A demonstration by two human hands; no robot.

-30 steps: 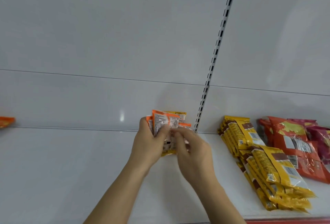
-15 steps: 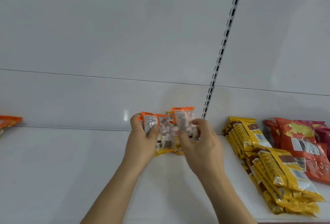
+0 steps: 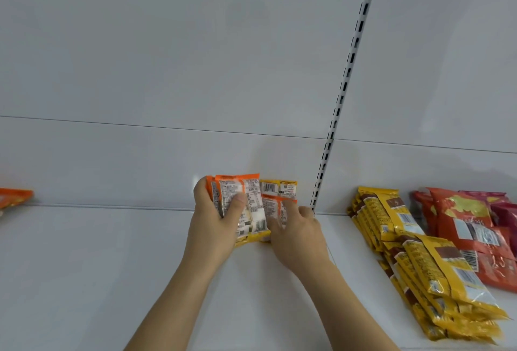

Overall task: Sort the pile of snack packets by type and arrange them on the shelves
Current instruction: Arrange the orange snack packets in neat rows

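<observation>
Since half a second ago, the right hand point(image 3: 298, 234) has dropped from pinching one orange packet up in the air to resting low on the shelf point(image 3: 92, 266), and the bundle has come down with it.

Nearest, both forearms reach in from the shelf's front edge toward its back. The left hand point(image 3: 215, 223) grips the stack of orange packets point(image 3: 240, 205), thumb across the printed backs and fingers curled round the left side; the stack stands tilted, its lower end touching the shelf. The right hand lies just beside it, fingers curled onto a second orange packet point(image 3: 275, 208) at the stack's right; whether it pinches that packet or only presses on it cannot be told. A yellow packet point(image 3: 278, 188) shows behind these, near the shelf's back edge.

Toward the right edge, a row of yellow packets point(image 3: 419, 264) lies overlapped from back to front, well apart from the hands, with red packets point(image 3: 470, 227) just beyond it. At the far left edge an orange packet point(image 3: 14, 199) peeks in. A slotted upright point(image 3: 342, 93) runs up the white back panel point(image 3: 167, 56).
</observation>
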